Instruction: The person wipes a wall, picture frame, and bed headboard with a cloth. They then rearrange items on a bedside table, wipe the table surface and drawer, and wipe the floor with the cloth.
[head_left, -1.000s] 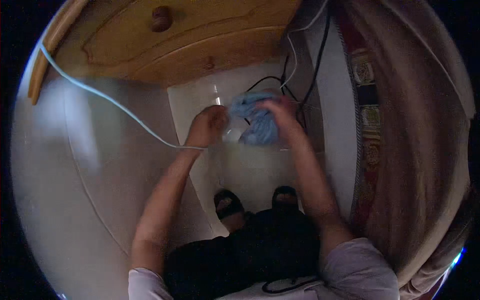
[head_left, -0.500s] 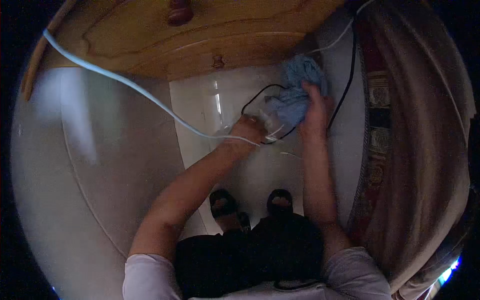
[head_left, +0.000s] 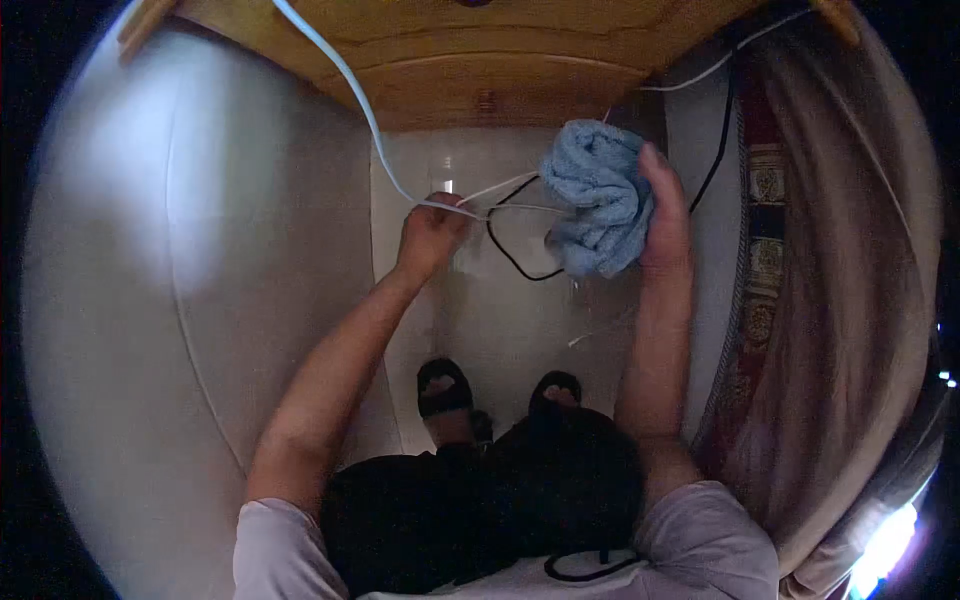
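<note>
My right hand [head_left: 667, 215] is closed on a crumpled blue cloth [head_left: 600, 190], its thumb along the cloth's right side. To the left, the fingers of my left hand [head_left: 432, 238] are closed on a white cable [head_left: 378, 135] that comes down from the upper left. Thinner white strands run from that hand across to the cloth. A black cord [head_left: 508, 258] loops between the two hands and passes behind the cloth, where its course is hidden.
Ahead stands a wooden cabinet [head_left: 420, 85] with a small knob. A brown curtain [head_left: 840, 300] hangs at the right, beside a patterned red rug edge [head_left: 765, 250]. Another black cord [head_left: 722, 140] runs down near it. My sandalled feet [head_left: 443, 390] stand on the tiled floor [head_left: 520, 330].
My left hand has moved left and up, away from the cloth, pulling the white cable with it. The cloth, in my right hand, has turned and shifted slightly right. The camera view has shifted.
</note>
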